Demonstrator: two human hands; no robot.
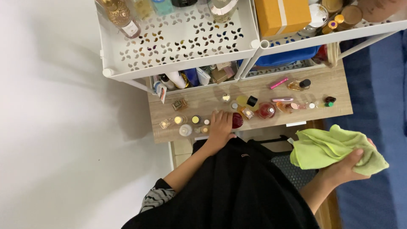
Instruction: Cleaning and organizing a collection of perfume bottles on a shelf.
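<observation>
I see my left hand [220,127] resting on the wooden worktop [330,85] among small perfume bottles, its fingers [216,116] loosely spread and laid flat, touching a round dark red bottle [237,121] at their right edge; they grip nothing that I can make out. My right hand [345,167] is off the worktop, well apart, fingers clenched around a crumpled lime-green cloth [326,146]. A white perforated shelf [178,42] stands above.

bottles [237,111] on table [335,82] | rack [178,42] behind | cloth [330,148] right, perhaps off table
</observation>
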